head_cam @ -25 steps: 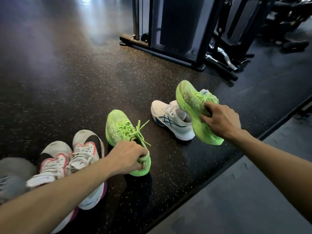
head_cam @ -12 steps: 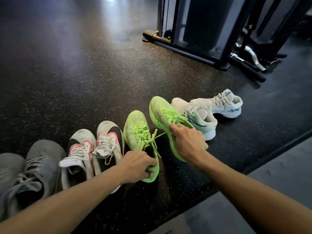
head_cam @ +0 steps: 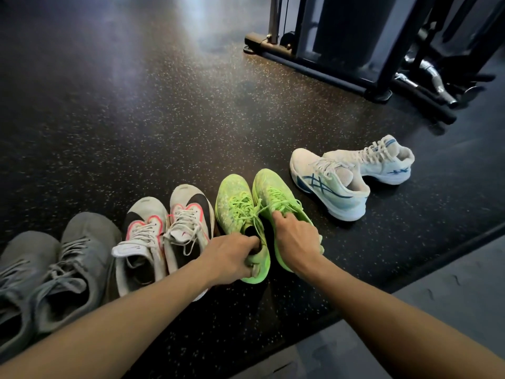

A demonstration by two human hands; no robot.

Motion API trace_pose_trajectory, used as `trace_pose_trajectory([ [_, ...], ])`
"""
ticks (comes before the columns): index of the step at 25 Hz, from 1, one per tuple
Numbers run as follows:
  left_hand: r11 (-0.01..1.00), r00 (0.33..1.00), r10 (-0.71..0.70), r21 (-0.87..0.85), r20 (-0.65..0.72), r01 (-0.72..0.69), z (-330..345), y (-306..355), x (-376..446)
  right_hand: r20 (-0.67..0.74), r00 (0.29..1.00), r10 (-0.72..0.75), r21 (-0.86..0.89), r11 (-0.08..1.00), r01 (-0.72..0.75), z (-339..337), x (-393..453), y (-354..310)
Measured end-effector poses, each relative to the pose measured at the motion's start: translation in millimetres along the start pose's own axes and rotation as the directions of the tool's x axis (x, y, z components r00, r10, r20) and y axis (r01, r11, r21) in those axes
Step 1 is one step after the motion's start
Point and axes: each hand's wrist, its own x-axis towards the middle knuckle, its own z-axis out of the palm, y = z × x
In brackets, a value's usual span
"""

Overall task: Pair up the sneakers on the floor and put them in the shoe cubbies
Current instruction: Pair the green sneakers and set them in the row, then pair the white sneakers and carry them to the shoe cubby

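Note:
Two neon green sneakers stand side by side on the dark speckled floor. My left hand grips the heel of the left green sneaker. My right hand holds the collar of the right green sneaker. To their left stand a white, black and pink pair and a grey pair. To the right are two white and blue sneakers, one upright, the other behind it and turned sideways. No cubbies are in view.
A black gym machine frame with chrome handles stands at the back right. A lighter grey floor strip runs along the front right, past the mat's edge. Bare dark floor stretches back left.
My right hand has brought its green sneaker down from the air and leftward, setting it beside the one in my left hand. The view has shifted to show more shoes at left.

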Motion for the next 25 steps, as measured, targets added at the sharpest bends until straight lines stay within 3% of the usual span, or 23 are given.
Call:
trace_pose_trajectory([
  [5, 0.995, 0.999, 0.015, -0.103, 0.042, -0.011, -15, -3, 3, 0.15, 0.988, 0.034, 0.03, 0.999, -0.039, 14, 0, 4],
  [10, 0.986, 1.0, -0.006, -0.164, -0.029, 0.001, -30, -2, 1, 0.288, 0.955, 0.072, 0.021, 0.996, -0.081, -5, 23, 3],
  [17, 1.0, 0.994, 0.001, 0.006, -0.112, 0.0, -55, -5, 15, 0.178, 0.982, 0.055, -0.042, 0.998, -0.048, -60, 25, 27],
  [25, 0.999, 0.988, 0.038, 0.043, -0.147, -0.032, -109, 49, 67, 0.044, 0.978, 0.204, -0.038, 0.979, -0.202, -136, 26, 103],
])
